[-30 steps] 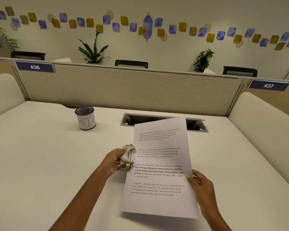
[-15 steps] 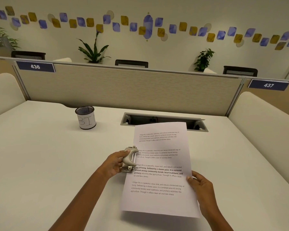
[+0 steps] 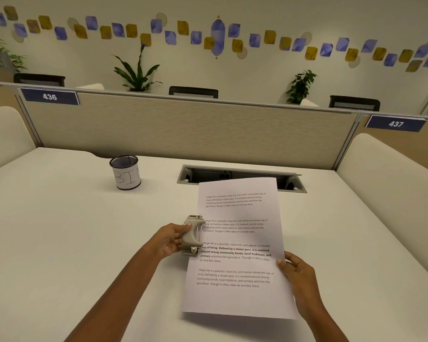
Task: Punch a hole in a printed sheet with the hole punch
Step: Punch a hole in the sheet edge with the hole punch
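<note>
A white printed sheet (image 3: 240,296) with several blocks of text is held above the white desk (image 3: 59,243), tilted a little. My right hand (image 3: 298,277) grips its right edge. A grey metal hole punch (image 3: 192,236) sits over the sheet's left edge, about halfway up, and covers the first letters of the text lines there. My left hand (image 3: 169,239) is wrapped around the punch from the left, thumb on its top.
A black mesh cup (image 3: 125,172) with a paper label reading BIN stands at the back left of the desk. Behind the sheet lies an open cable tray (image 3: 190,174) set into the desk. A beige partition (image 3: 183,129) closes the far side.
The sheet has come down and flatter, its top edge now lower against the cable tray. The punch has slid onto the sheet's left edge. Both hands keep their grips.
</note>
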Demonstrator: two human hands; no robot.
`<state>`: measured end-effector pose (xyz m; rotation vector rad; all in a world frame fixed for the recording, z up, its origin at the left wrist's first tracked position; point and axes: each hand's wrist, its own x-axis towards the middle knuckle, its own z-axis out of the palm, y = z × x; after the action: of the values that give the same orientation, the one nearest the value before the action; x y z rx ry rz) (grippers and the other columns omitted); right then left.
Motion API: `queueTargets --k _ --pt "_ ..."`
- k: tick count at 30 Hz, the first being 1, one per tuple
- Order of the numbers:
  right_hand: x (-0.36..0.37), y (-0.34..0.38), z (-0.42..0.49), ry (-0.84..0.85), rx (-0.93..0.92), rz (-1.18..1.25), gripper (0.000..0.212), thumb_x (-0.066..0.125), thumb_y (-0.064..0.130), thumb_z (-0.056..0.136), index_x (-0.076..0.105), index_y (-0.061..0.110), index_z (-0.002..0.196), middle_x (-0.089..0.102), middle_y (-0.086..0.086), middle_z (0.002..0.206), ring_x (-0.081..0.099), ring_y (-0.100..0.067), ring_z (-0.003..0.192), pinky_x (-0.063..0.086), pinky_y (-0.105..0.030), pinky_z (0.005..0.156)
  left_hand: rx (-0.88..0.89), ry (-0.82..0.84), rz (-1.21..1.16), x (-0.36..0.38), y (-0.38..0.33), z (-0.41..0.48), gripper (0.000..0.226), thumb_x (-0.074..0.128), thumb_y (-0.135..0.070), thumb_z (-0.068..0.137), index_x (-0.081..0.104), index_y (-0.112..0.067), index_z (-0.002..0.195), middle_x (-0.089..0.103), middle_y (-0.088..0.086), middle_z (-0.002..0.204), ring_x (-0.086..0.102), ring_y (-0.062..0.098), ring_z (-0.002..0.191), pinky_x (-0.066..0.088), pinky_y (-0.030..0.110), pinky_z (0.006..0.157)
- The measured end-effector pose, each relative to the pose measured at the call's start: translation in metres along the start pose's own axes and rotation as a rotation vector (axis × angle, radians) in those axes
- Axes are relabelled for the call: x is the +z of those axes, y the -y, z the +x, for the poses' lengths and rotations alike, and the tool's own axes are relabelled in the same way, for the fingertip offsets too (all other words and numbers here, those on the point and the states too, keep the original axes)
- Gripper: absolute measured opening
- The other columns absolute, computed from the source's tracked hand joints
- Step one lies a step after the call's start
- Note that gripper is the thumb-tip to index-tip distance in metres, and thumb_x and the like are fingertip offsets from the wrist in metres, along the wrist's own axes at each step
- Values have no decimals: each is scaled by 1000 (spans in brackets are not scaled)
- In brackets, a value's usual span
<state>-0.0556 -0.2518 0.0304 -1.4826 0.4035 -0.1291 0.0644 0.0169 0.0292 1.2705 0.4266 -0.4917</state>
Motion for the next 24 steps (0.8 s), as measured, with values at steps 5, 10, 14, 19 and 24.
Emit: queueTargets --k 5,10,14,19,24 --pt "-1 0 1 -8 5 2 21 53 -4 86 64 11 97 72 -10 77 64 -28 69 51 -40 74 59 -56 -14 3 1 5 7 56 -3 85 57 -3 78 58 12 78 55 22 65 52 20 37" --pt "-4 -6 4 -7 16 -5 23 53 -2 87 66 17 89 75 5 62 67 -11 52 52 -35 70 42 -72 -14 4 5 8 12 56 -2 85 57 1 97 58 12 75 52 21 63 48 31 56" --pt "-4 -8 6 4 13 3 23 54 -2 86 67 16 90 75 4 64 68 -13 54 52 -35 69 37 -79 -1 5 10 12 30 53 1 87 57 4 116 50 7 68 34 14 53 43 20 47" --pt "-4 -11 8 -2 3 -19 22 54 -2 86 66 16 94 75 3 66 67 -22 60 53 -37 71 16 -86 -18 4 14 18 31 53 3 86 56 6 117 53 7 65 42 14 50 43 25 54" --pt "-9 -13 10 -8 17 -18 23 53 -2 87 66 16 91 75 3 63 67 -15 55 53 -36 69 -35 26 -15 1 10 16 5 57 -5 85 61 -3 87 69 2 52 60 11 46 51 23 54"
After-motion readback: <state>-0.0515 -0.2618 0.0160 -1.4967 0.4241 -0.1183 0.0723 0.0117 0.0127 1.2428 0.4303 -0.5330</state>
